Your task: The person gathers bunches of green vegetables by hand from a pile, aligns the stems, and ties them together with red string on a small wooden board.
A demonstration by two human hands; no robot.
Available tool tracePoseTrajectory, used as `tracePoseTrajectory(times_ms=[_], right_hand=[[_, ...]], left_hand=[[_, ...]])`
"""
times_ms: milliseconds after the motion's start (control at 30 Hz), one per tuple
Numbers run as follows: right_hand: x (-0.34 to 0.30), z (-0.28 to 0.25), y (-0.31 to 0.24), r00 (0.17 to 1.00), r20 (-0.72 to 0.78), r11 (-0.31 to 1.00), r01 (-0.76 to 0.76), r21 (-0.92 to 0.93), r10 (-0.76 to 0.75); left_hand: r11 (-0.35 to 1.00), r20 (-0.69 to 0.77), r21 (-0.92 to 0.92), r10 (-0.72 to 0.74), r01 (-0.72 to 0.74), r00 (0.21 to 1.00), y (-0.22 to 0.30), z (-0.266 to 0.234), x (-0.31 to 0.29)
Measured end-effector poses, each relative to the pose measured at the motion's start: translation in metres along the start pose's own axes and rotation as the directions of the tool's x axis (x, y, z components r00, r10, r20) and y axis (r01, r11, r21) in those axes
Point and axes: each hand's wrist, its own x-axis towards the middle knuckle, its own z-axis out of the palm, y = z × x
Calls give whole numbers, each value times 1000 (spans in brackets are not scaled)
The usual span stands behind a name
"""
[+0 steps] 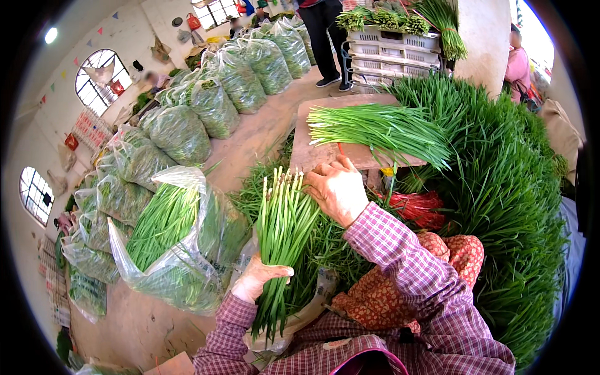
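Observation:
A bundle of garlic chives stands upright in front of me, pale cut ends up and leaves hanging down. My left hand is wrapped round its lower part, thumb across the front. At the top, my right hand is closed with its fingers curled against the stem ends; the fingertips are partly hidden. Just beyond, a loose pile of garlic chives lies across a small board. A bunch of red ties hangs below the board, to the right of my right wrist.
A large heap of chives fills my right side. At left stands an open clear plastic bag of greens, with rows of filled bags behind it. Stacked white crates stand ahead, next to a person's dark-trousered legs.

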Motion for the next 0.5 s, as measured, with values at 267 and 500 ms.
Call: tracePoseTrajectory(times_ms=[267, 500], right_hand=[[9, -5, 49, 990, -142, 996, -31, -88, 18], [3, -42, 75, 967, 76, 951, -223, -213, 244]], left_hand=[[999, -6, 41, -18, 18, 1000, 12, -3, -5], [994, -81, 98, -36, 44, 996, 14, -17, -16]])
